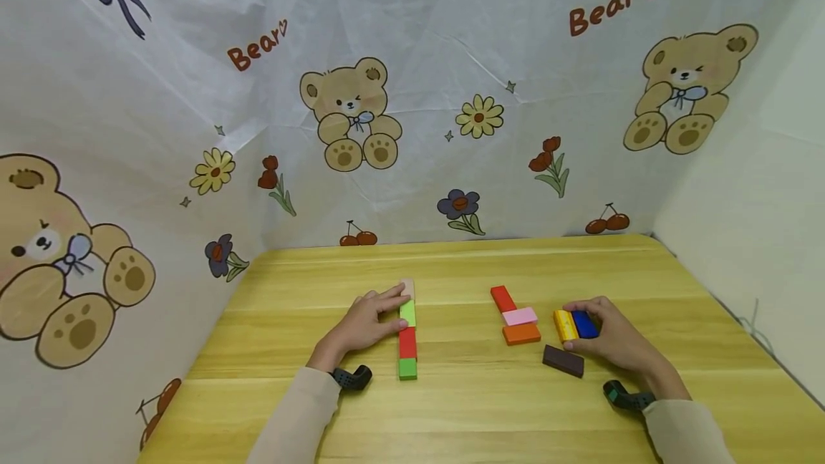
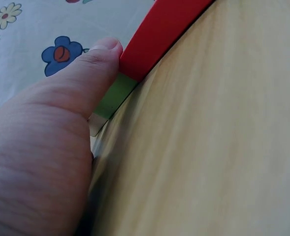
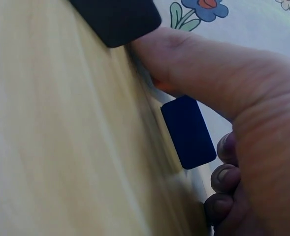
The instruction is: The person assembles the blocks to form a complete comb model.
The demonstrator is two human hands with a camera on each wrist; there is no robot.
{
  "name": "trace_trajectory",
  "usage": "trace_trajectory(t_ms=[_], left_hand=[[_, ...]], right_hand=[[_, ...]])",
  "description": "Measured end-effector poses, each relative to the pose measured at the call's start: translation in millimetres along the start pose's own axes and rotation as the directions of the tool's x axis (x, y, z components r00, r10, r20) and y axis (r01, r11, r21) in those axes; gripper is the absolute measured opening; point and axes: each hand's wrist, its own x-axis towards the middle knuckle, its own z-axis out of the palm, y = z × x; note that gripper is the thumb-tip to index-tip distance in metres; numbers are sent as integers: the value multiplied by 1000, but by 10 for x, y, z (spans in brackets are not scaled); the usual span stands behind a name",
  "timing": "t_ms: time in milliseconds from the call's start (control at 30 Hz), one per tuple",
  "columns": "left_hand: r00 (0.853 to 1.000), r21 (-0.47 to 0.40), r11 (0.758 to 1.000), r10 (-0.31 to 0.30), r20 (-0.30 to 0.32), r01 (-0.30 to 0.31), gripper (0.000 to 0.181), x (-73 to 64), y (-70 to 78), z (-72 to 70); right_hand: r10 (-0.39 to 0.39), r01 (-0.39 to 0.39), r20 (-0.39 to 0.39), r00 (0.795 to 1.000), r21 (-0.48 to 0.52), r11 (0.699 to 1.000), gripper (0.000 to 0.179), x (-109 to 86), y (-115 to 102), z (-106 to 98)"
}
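Observation:
My left hand (image 1: 369, 319) lies along the left side of a straight row of blocks. Its fingers reach the pale block (image 1: 408, 291) at the far end, and the thumb touches the row where the light green block (image 1: 409, 313) meets the red block (image 1: 407, 343). A green block (image 1: 407, 369) forms the near end. My right hand (image 1: 612, 331) pinches the yellow block (image 1: 565, 326) between thumb and forefinger at its two ends. The blue block (image 1: 585, 324) sits right beside the yellow one, under the arch of the hand; the right wrist view shows the blue block's end face (image 3: 189, 132).
Left of the right hand lie another red block (image 1: 503, 299), a pink block (image 1: 520, 316) and an orange block (image 1: 521, 334), close together. A dark brown block (image 1: 563, 361) lies near the right thumb. A bear-print cloth (image 1: 419, 185) hangs behind the wooden table (image 1: 477, 414).

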Motion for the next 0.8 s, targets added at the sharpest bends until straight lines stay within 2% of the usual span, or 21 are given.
trace_trajectory(t_ms=[267,533,800], left_hand=[[1000,-4,1000,-1,-8,0,62,-8,11,-2],[1000,-12,1000,9,-5,-9,62,-6,4,-2],[1000,-9,1000,10,-9,-10,62,-4,-15,0]], right_hand=[[-24,24,-37,999,16,1000,64,-22,-30,-14],[37,-33,-51,998,73,997,71,-25,-47,-12],[-2,6,-104,995,43,999,68,3,-166,-21]])
